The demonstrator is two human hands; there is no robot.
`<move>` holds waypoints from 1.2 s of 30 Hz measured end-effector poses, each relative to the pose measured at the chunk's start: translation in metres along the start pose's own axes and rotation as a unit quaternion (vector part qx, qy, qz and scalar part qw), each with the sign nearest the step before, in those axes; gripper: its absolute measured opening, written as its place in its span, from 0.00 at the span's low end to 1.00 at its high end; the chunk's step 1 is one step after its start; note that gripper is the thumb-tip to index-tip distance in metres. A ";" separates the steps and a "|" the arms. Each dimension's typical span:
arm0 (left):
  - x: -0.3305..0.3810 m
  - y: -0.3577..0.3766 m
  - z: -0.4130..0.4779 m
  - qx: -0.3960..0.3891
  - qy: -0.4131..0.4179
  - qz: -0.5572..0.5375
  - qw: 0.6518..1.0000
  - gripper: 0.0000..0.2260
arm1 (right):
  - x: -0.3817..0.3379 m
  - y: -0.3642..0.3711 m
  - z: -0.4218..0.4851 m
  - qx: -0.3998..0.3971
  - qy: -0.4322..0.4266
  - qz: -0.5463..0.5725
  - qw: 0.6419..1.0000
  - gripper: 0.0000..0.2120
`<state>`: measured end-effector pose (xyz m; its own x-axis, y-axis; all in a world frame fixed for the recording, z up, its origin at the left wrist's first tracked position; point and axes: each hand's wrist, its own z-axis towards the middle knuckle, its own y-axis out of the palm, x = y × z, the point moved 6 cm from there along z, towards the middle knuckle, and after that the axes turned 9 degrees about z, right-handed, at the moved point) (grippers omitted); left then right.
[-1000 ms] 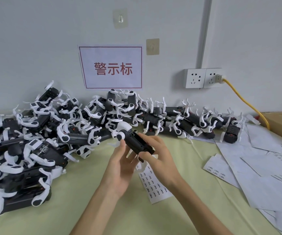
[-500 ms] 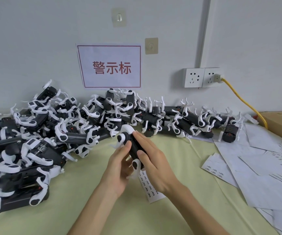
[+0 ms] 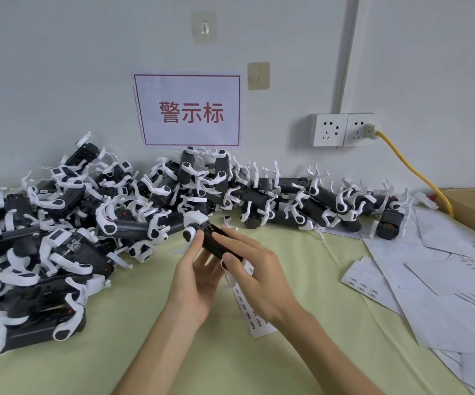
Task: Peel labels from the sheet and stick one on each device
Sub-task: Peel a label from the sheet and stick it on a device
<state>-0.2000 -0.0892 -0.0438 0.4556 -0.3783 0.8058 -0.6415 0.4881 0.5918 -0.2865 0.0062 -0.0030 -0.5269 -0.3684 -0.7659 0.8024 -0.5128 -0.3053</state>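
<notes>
Head view: both hands, left hand (image 3: pixel 195 276) and right hand (image 3: pixel 254 273), grip the device (image 3: pixel 214 240), long axis running ten-to-four o'clock.

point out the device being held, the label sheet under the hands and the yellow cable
held device (image 3: pixel 216 242), head view, on its black body between the two hands
label sheet (image 3: pixel 254 316), head view, on the printed strip below the right hand
yellow cable (image 3: pixel 410 163), head view, mid-run along the wall
</notes>
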 end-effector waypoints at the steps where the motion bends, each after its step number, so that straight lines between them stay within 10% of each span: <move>1: 0.001 0.000 0.000 0.007 0.005 -0.003 1.000 0.12 | -0.001 -0.003 0.001 0.018 -0.005 -0.004 1.000 0.17; 11: 0.009 -0.007 0.002 0.027 0.042 -0.047 0.998 0.14 | 0.025 -0.001 -0.001 -0.019 0.109 0.031 0.993 0.28; 21: 0.014 -0.019 0.000 0.169 0.061 0.140 0.974 0.13 | 0.031 -0.046 0.002 0.180 0.136 0.143 0.964 0.21; 24: 0.016 -0.020 -0.003 0.198 0.101 0.389 0.894 0.12 | 0.038 -0.058 -0.001 0.247 0.142 0.116 0.952 0.19; 30: -0.025 -0.010 0.004 0.060 0.026 0.846 0.529 0.37 | 0.057 -0.073 -0.005 0.307 0.167 0.027 0.937 0.22; 36: -0.025 -0.011 0.009 0.007 0.008 0.794 0.608 0.30 | 0.066 -0.078 -0.007 0.318 0.183 0.003 0.930 0.22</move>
<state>-0.2100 -0.0928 -0.0705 -0.7386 0.5684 0.3625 -0.2873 0.2210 -0.9320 -0.3819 0.0271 -0.0341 -0.2978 -0.1439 -0.9437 0.4154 -0.9096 0.0076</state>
